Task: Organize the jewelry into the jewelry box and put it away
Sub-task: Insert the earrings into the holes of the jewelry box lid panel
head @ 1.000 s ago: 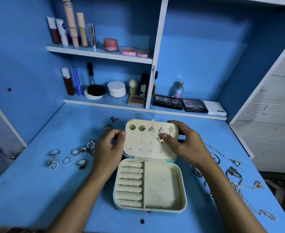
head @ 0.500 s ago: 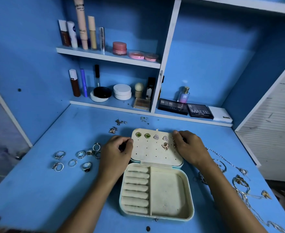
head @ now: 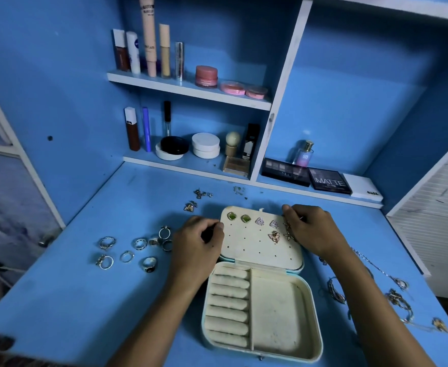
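An open cream jewelry box (head: 275,313) lies on the blue desk, its ring rolls and side compartment empty. Its raised lid panel (head: 252,251) carries green earrings (head: 232,216), two triangular studs, a butterfly earring (head: 274,236) and a star earring (head: 288,235). My left hand (head: 196,245) grips the lid's left edge with curled fingers. My right hand (head: 312,229) curls around the lid's upper right corner, beside the star earring. Several rings (head: 127,256) lie left of the box. Loose earrings (head: 189,207) lie behind it. Chains and bracelets (head: 394,298) lie at the right.
Two shelves at the back hold cosmetic tubes, jars and a compact (head: 173,145). Eyeshadow palettes (head: 330,181) and a perfume bottle (head: 303,153) stand on the lower ledge at the right. A white slatted panel (head: 434,234) borders the desk's right side.
My right hand has moved from the butterfly earring on the lid to the lid's upper right corner. My left hand stays at the lid's left edge.
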Motion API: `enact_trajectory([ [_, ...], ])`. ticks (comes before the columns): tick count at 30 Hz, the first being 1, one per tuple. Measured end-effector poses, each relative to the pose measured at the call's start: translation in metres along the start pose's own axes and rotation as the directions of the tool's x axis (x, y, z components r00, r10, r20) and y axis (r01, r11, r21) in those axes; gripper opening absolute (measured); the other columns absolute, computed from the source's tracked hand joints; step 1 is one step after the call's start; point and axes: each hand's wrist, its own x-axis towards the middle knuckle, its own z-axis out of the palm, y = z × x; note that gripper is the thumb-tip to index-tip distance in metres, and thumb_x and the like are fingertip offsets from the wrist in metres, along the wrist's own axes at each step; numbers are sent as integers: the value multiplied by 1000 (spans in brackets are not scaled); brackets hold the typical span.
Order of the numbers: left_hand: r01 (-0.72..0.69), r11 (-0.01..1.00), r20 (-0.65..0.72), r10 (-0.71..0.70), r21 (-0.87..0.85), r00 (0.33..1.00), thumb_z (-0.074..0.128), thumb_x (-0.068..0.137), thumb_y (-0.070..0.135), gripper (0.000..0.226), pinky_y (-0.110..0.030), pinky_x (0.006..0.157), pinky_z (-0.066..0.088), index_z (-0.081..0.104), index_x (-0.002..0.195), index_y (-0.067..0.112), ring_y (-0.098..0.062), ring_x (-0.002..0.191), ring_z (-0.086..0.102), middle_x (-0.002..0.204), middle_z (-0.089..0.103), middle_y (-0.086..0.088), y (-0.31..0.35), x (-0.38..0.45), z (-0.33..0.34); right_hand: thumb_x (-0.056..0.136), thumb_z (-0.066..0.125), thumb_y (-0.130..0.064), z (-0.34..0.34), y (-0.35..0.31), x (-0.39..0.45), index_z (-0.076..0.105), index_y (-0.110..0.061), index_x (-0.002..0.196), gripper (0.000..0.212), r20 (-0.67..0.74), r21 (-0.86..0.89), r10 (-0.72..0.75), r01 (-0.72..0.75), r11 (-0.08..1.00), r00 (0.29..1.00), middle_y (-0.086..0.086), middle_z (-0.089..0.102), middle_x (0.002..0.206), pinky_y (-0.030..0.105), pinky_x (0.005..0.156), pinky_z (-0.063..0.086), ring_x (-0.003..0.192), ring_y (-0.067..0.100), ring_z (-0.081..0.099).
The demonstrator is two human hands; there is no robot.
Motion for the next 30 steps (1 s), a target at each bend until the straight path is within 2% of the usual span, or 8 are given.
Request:
enact_trajectory([
  [5, 12, 1000, -10, -12, -8, 1000, 69, 88, 12, 8, -4, 69, 40, 75, 83, 12, 3, 83, 60, 82, 67, 6, 1, 0, 1, 101, 52, -38, 5, 7, -4, 52, -14, 61, 47, -37, 81, -21, 24, 996, 999, -11, 45, 46, 20, 55, 35, 55, 12, 39],
  [10, 17, 1000, -26, -16, 19, 1000, 70, 87, 12, 7, -3, 69, 39, 75, 82, 13, 2, 84, 59, 82, 67, 6, 3, 0, 0, 101, 52, -38, 9, 10, -10, 50, -13, 61, 47, -64, 129, -28, 36, 991, 998, -6, 41, 48, 29, 57, 35, 53, 13, 37],
  [14, 35, 998, -13, -34, 44, 999, 69, 87, 13, 7, -7, 68, 43, 75, 82, 12, -1, 80, 62, 81, 71, 6, 8, 2, -2, 101, 51, -38, 12, 14, -13, 54, -14, 64, 44, -92, 160, -38, 53, 986, 995, -5, 45, 51, 20, 55, 35, 53, 9, 42],
  [18, -4, 990, -62, 13, 138, 998, 70, 85, 13, 7, -12, 69, 48, 76, 81, 11, -5, 68, 64, 77, 73, 3, 16, 20, -10, 101, 51, -37, 14, 17, -12, 54, -16, 63, 44, -98, 187, -47, 65, 980, 994, -4, 46, 53, 23, 55, 35, 55, 10, 42],
  [21, -13, 961, -42, 26, 275, 999, 71, 85, 18, 7, -24, 78, 51, 76, 85, 13, -12, 75, 66, 84, 73, 3, 17, 46, -21, 101, 52, -36, 16, 20, -11, 51, -17, 60, 45, -108, 184, -77, 96, 978, 991, -5, 44, 52, 24, 56, 35, 54, 10, 41],
  [26, 123, 902, 41, -153, 415, 987, 74, 84, 26, 11, -18, 74, 43, 76, 83, 16, -10, 78, 64, 84, 74, 3, 12, 82, -44, 101, 52, -34, 16, 21, -11, 48, -17, 59, 46, -112, 194, -79, 100, 976, 991, -3, 44, 53, 29, 58, 37, 57, 14, 43],
  [30, 198, 825, 163, -328, 529, 931, 78, 79, 43, 27, -21, 74, 43, 75, 81, 16, -13, 84, 63, 82, 72, 5, 5, 94, -52, 102, 51, -35, 16, 19, -12, 47, -20, 58, 46, -111, 182, -90, 109, 977, 990, -4, 46, 54, 26, 57, 36, 57, 12, 44],
])
